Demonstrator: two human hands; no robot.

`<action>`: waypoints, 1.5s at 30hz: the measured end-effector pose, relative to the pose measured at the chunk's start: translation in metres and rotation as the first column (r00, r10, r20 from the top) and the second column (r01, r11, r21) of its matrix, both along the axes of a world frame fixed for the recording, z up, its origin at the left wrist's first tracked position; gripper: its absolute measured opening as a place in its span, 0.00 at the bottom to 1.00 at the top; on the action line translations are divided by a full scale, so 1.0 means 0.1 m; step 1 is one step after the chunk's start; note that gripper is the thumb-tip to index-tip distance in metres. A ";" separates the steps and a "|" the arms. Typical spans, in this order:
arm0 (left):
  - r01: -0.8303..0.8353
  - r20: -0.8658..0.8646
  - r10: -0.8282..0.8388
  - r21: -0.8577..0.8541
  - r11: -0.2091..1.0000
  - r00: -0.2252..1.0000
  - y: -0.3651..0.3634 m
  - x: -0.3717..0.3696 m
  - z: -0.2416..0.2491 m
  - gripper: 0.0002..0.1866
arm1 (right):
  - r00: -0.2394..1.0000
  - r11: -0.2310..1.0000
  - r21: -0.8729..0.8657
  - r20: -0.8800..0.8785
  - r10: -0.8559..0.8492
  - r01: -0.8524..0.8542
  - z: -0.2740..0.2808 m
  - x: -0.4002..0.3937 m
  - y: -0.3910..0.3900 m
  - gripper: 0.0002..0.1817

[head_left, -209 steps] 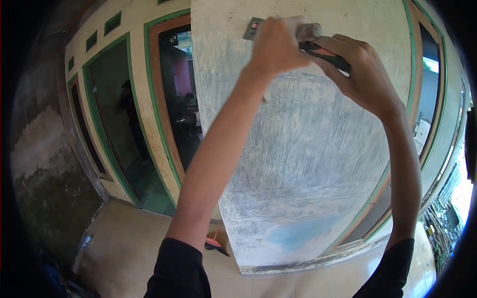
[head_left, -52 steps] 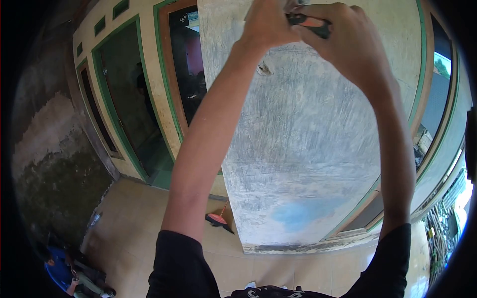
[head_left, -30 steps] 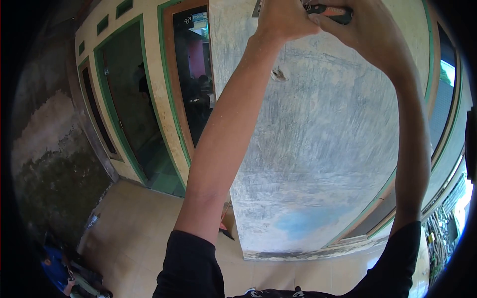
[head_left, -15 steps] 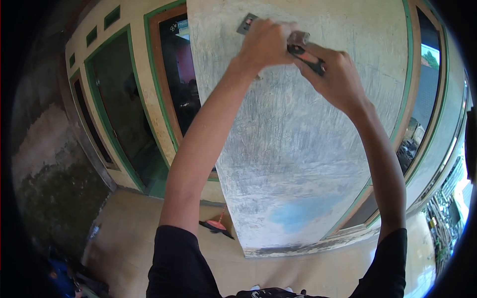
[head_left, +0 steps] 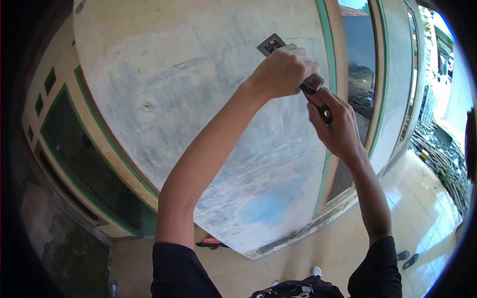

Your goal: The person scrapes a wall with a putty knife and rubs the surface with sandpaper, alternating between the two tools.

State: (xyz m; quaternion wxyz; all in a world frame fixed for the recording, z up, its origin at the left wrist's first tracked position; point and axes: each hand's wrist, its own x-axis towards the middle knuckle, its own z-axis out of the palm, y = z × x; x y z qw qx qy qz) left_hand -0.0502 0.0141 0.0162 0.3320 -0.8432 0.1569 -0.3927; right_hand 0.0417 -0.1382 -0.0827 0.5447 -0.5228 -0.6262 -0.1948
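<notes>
My left hand (head_left: 284, 72) is closed, palm to the wall, at the upper right of a patchy grey-white wall (head_left: 198, 94). A flat, dark square metal blade (head_left: 267, 47) pokes out beyond its fingers, against the wall. Just below and right, my right hand (head_left: 340, 124) is wrapped round the black-and-orange handle (head_left: 325, 115) of a hand scraper, with a hole near the handle's end. A brownish block-like part (head_left: 314, 82) shows between the two hands. My left fingers hide whether blade and handle are one tool.
A green-edged window frame (head_left: 325, 39) borders the wall on the right. A pale blue patch (head_left: 268, 206) marks the wall low down. Behind my left arm lies a red-and-black broom head (head_left: 212, 242). Dark shoes (head_left: 410, 261) sit on the tiled floor, right.
My view has turned to the right. Both hands have moved rightward along the wall, closer to the window frame, still holding on. The broom is now more hidden.
</notes>
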 end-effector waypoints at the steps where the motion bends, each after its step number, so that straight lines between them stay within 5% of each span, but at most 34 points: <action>1: -0.005 -0.035 0.004 -0.036 0.999 0.999 -0.05 0.15 -0.01 0.15 | 0.998 0.997 0.054 -0.006 -0.058 0.059 -0.04 0.11 -0.01 0.09; 6: -0.066 -0.135 0.049 -0.123 0.990 0.990 -0.13 0.87 -0.03 0.14 | 0.991 0.974 0.210 -0.124 -0.056 0.081 -0.16 0.81 0.12 0.15; 8: -0.217 -0.164 0.193 -0.143 0.966 0.967 -0.15 1.09 0.00 0.14 | 0.988 0.977 0.205 -0.153 -0.025 0.057 -0.17 1.13 0.25 0.15; 14: -0.264 -0.225 0.239 -0.085 0.961 0.945 0.10 1.65 -0.10 0.11 | 0.967 0.981 0.194 -0.252 0.042 0.008 -0.34 1.61 0.49 0.17; 18: -0.227 -0.265 0.228 0.033 0.973 0.937 0.31 1.64 -0.01 0.12 | 0.969 0.970 0.243 -0.237 0.069 -0.010 -0.35 1.60 0.70 0.14; 22: -0.265 -0.227 0.253 -0.025 0.964 0.940 0.32 1.56 0.44 0.12 | 0.938 0.964 0.248 -0.303 0.168 -0.093 0.08 1.49 0.75 0.15; 28: -0.195 -0.288 0.190 0.012 0.981 0.939 0.34 1.48 0.11 0.07 | 0.910 0.988 0.109 -0.387 0.147 -0.114 -0.23 1.28 0.67 0.15; 30: -0.205 -0.328 0.208 0.043 0.978 0.922 0.37 1.49 0.31 0.07 | 0.929 0.949 0.301 -0.318 0.189 -0.090 -0.10 1.31 0.83 0.12; 34: -0.290 -0.295 0.286 0.032 0.957 0.912 0.31 1.49 0.58 0.07 | 0.916 0.927 0.362 -0.328 0.229 -0.102 0.13 1.28 0.80 0.12; 38: -0.252 -0.399 0.196 -0.093 0.963 0.896 0.24 1.42 0.36 0.09 | 0.904 0.978 0.166 -0.387 0.181 -0.124 0.07 1.14 0.41 0.16; 42: -0.159 -0.406 0.081 -0.163 0.974 0.910 0.21 1.43 0.35 0.10 | 0.937 0.987 0.147 -0.330 0.116 -0.070 0.06 1.21 0.53 0.16; 44: -0.151 -0.369 0.119 -0.057 0.987 0.922 0.36 1.56 0.63 0.10 | 0.933 0.934 0.346 -0.301 0.199 -0.088 0.27 1.34 0.69 0.13; 45: -0.195 -0.295 0.182 -0.017 0.981 0.938 0.35 1.56 0.71 0.09 | 0.937 0.963 0.258 -0.310 0.163 -0.082 0.35 1.38 0.71 0.13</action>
